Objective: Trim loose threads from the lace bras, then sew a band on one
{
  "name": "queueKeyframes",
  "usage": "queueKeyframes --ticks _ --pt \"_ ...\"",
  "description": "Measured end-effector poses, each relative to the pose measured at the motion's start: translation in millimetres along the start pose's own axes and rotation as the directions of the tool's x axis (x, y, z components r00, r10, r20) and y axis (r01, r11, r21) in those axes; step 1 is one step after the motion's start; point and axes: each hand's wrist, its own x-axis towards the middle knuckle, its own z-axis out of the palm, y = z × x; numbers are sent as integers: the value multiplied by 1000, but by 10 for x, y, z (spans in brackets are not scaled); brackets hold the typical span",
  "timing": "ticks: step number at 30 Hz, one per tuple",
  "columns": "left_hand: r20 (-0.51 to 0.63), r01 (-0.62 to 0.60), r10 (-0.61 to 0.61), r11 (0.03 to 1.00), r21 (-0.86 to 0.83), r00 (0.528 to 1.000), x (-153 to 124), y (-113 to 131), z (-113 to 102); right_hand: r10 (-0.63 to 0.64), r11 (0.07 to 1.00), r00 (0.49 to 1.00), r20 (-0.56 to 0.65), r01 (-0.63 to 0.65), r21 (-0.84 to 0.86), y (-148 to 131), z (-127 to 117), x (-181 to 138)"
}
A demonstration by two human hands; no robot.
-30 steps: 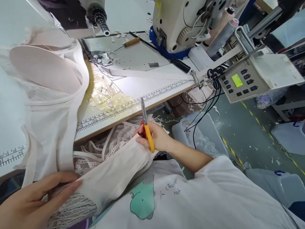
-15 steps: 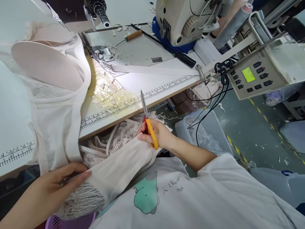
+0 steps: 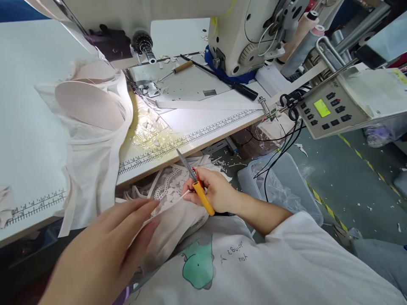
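My right hand (image 3: 216,190) is closed on a pair of scissors (image 3: 194,182) with red and yellow handles, blades pointing up-left, and it also pinches the edge of a pale cream fabric piece (image 3: 176,222) lying in my lap. My left hand (image 3: 108,250) has its fingers stretched out flat over the near end of that fabric, fingertips close to a lace piece (image 3: 170,184). A cream bra garment (image 3: 92,123) with a moulded cup drapes over the table edge (image 3: 190,146), which carries a printed ruler.
A white sewing machine (image 3: 235,34) stands at the back with a screwdriver (image 3: 178,68) and scraps beside it. A control panel (image 3: 327,112) with a green screen juts out at right. A clear plastic bin (image 3: 286,182) sits on the floor below.
My left hand slid right along the fabric toward my right hand. The scissors tilted further left and lower. The view shifted, showing more of the machine.
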Motion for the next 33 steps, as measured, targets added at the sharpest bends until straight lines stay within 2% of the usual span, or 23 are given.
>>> queueKeyframes --ticks 1,3,6,9,12,15,20,23,25,28,30,33 --pt "61 -64 66 997 -39 996 138 74 29 -4 1000 1000 5 4 -16 -34 -2 -17" --pt "208 -117 165 968 -224 964 378 172 97 -15 999 1000 4 15 -42 -81 -3 -43" --pt "291 -27 160 910 -415 943 544 222 184 -26 999 999 -30 25 -35 -81 -3 -55" --pt "254 60 66 886 -460 965 514 213 223 -27 999 997 -70 30 45 -24 -2 -37" --pt "212 88 12 885 -457 977 447 190 232 -16 997 997 -82 22 76 19 0 -14" --pt "158 75 -6 896 -438 987 420 173 234 -17 996 997 -79 24 81 20 -1 1" --pt "186 78 -7 922 -380 983 413 186 237 -22 997 997 -69 27 74 -4 3 9" --pt "44 74 -63 942 -328 997 407 211 273 -11 997 997 -71 16 70 -10 18 10" --pt "-36 51 -68 936 -349 997 413 219 305 -4 998 997 -72 8 57 -11 20 12" --pt "17 54 -52 862 -504 998 427 214 322 -15 999 1000 -8 16 31 -2 -41 25" --pt "90 138 -105 776 -616 990 423 213 301 -76 996 995 69 79 -37 8 -141 43" --pt "160 275 -232 634 -723 959 382 240 237 -146 925 969 197 204 -321 20 -326 73"
